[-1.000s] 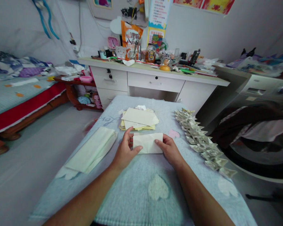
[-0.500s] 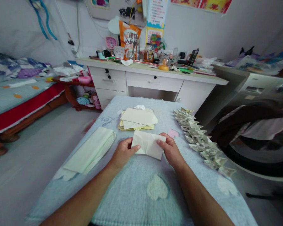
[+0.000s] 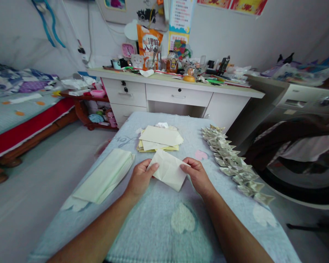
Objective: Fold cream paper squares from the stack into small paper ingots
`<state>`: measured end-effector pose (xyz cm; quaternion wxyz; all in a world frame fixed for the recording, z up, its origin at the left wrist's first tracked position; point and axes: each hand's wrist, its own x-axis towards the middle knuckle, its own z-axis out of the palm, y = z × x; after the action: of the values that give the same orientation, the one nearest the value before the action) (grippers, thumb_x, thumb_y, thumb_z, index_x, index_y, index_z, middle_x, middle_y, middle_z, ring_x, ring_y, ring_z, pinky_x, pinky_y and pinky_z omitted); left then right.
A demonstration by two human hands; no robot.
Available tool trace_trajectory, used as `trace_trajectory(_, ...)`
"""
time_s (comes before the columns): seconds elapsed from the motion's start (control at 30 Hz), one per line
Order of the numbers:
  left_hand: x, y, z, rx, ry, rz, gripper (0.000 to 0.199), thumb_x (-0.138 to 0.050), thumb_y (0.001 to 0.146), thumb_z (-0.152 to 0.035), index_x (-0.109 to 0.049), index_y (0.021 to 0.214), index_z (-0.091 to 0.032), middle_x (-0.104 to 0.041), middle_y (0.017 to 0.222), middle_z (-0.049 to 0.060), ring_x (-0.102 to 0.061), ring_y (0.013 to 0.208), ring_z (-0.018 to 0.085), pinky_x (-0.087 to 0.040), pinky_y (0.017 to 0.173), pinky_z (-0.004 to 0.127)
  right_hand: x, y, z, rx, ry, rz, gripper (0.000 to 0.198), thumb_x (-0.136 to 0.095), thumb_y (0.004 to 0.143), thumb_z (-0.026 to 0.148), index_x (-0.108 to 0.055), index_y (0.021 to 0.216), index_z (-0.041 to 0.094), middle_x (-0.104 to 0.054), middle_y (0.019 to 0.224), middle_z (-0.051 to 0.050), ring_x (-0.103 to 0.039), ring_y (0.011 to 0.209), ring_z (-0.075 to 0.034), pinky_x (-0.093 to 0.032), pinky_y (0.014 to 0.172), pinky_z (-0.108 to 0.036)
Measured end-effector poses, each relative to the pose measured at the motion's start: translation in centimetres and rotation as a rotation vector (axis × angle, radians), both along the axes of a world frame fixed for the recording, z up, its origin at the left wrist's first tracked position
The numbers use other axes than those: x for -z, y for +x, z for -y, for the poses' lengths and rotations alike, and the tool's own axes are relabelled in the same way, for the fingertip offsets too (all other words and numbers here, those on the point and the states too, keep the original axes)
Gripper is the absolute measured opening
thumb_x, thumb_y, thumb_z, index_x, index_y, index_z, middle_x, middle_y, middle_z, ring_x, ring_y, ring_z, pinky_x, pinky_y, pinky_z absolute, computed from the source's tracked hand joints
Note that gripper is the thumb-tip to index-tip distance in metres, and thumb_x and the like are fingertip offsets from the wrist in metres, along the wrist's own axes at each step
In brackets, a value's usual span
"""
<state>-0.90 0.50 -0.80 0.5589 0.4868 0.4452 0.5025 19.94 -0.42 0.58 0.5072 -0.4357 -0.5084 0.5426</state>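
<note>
Sheet: creased white sheet [image 3: 168,171], tilted, between your 2 hands over ctr of tabletop [image 3: 148,226]; can't tell if it touches.
L grip [image 3: 140,175]: you're pinching the sheet's L corner, thumb on top.
R grip [image 3: 196,171]: you're pinching its R side, thumb on top.
Cloth [image 3: 191,131]: pale blue w/ heart prints, covers tabletop.
Stack [image 3: 161,136]: cream & yellow papers, just beyond the sheet.
Bundle [image 3: 105,175]: pale-green folded papers, lying slanted on your L.
Folded pcs [image 3: 234,164]: long row, pointed tips, along R edge.
Desk [image 3: 228,107]: white, w/ drawers, behind tabletop; cluttered, incl. orange bag [image 3: 148,44], pink clock [image 3: 127,50], amber jar [image 3: 172,63].
Bed [image 3: 35,118]: far L, red side band.
Stand [image 3: 91,126]: low, brown, btwn bed & desk; pink bowl [image 3: 98,93] on top.
Washer [image 3: 309,98]: far R, dark clothes [image 3: 295,142] at its door.
Floor [image 3: 60,157]: grey, shows L of tabletop.
</note>
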Motion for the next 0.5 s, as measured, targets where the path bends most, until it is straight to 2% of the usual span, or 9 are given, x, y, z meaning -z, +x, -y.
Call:
trace_trajectory(0.13,0.0,-0.2,0.0,0.002,-0.006,-0.057,0.030,-0.068,0.075,-0.041,-0.065,0.086,-0.013,-0.066,0.071,0.001,-0.060,0.065,0.015,-0.045,0.062,0.024,-0.1,0.5,0.1,-0.131,-0.017,0.069,0.019,-0.064,0.076,0.033,-0.057,0.070,0.018,-0.052,0.061,0.004,-0.044,0.055,-0.010,-0.031,0.053,-0.021)
trace_trajectory(0.3,-0.3,-0.1,0.3,0.106,0.060,-0.189,0.026,-0.066,0.076,-0.040,-0.066,0.082,-0.014,-0.065,0.072,0.000,-0.057,0.067,0.015,-0.043,0.062,0.022,-0.5,0.5,0.1,-0.182,0.023,0.150,0.020,-0.062,0.081,0.038,-0.061,0.085,0.018,-0.057,0.073,0.001,-0.050,0.065,-0.012,-0.036,0.057,-0.021)
trace_trajectory(0.5,-0.8,0.0,0.5,0.131,0.070,-0.198,0.026,-0.066,0.075,-0.040,-0.062,0.077,-0.014,-0.058,0.066,-0.002,-0.050,0.061,0.012,-0.039,0.058,0.020,0.6,0.1,-0.1,-0.195,-0.032,0.138,0.030,-0.063,0.081,0.046,-0.057,0.079,0.017,-0.053,0.065,0.002,-0.044,0.054,-0.009,-0.032,0.049,-0.019)
